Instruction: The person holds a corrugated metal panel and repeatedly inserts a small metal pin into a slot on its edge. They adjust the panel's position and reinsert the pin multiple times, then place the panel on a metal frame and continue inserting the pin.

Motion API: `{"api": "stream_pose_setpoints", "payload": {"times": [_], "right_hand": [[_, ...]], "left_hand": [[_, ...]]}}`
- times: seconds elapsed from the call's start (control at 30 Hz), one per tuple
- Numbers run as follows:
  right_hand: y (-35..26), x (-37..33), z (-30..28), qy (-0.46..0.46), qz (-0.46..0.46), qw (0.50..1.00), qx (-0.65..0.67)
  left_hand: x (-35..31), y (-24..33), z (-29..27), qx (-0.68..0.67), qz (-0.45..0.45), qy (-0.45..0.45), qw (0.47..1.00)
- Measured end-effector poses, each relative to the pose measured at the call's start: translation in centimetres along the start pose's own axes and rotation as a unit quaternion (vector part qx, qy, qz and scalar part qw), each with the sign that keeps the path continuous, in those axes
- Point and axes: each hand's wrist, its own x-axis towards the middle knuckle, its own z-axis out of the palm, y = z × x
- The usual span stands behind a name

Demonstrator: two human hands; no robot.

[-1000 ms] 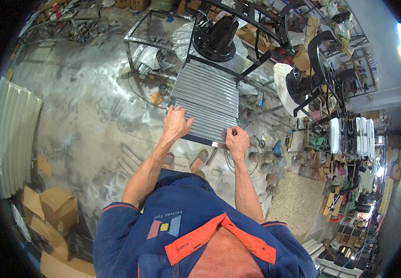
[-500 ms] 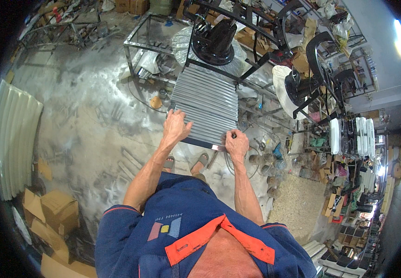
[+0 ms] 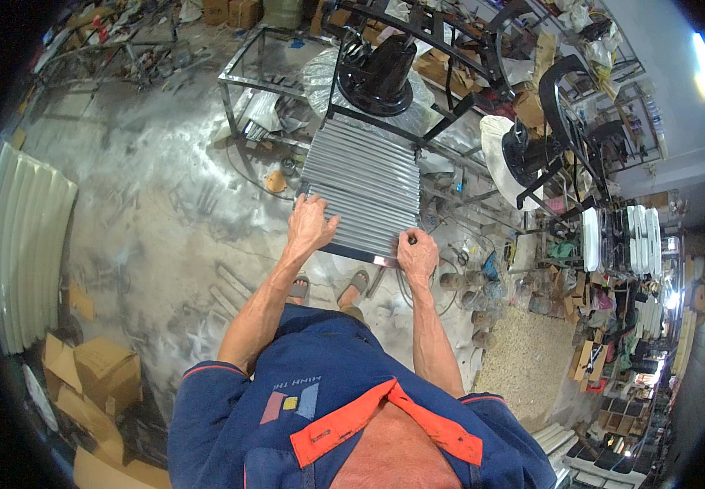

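Note:
A row of silver metal tubes (image 3: 364,179) lies side by side on a dark-framed stand in front of me. My left hand (image 3: 312,222) rests at the near left end of the row, its thumb spread away from the bent fingers, which touch the tubes. At the near right corner, my right hand (image 3: 418,255) is closed, with a small dark thing (image 3: 412,240) showing between thumb and fingers. What kind of thing that is, I cannot make out.
Beyond the tubes stands a glossy black flared base (image 3: 381,77) among black frames. A bare metal frame (image 3: 262,81) is to its left. Cardboard boxes (image 3: 108,371) lie at lower left, near pale corrugated panels (image 3: 33,244). Cables and jars (image 3: 470,297) sit to the right.

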Motion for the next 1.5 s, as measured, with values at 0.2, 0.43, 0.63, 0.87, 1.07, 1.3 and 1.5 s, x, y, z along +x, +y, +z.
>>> {"api": "stream_pose_setpoints", "payload": {"times": [0.2,0.43,0.63,0.87,1.07,1.3,1.5], "right_hand": [[0.1,0.0,0.3,0.034,-0.028,0.999,0.001],[0.2,0.0,0.3,-0.002,-0.003,1.000,-0.001],[0.4,0.0,0.4,-0.015,0.003,1.000,0.003],[1.8,0.3,1.3,-0.004,-0.018,1.000,-0.003],[1.3,0.1,0.9,-0.004,-0.015,1.000,-0.015],[2.5,0.5,1.2,-0.017,-0.031,0.999,-0.005],[2.4,0.7,1.3,-0.022,-0.035,0.999,-0.032]], "left_hand": [[0.2,-1.0,0.7,0.005,0.020,0.012,1.000],[0.0,-0.3,0.7,0.027,-0.020,0.006,0.999],[-0.2,0.1,-0.2,0.003,-0.027,-0.012,1.000],[-0.2,0.1,-0.3,0.002,-0.035,-0.025,0.999],[-0.3,0.1,-0.4,-0.003,-0.029,-0.029,0.999],[-0.5,0.1,-0.7,-0.026,-0.024,-0.037,0.999],[-0.4,0.1,-0.5,-0.023,-0.028,-0.019,0.999]]}}
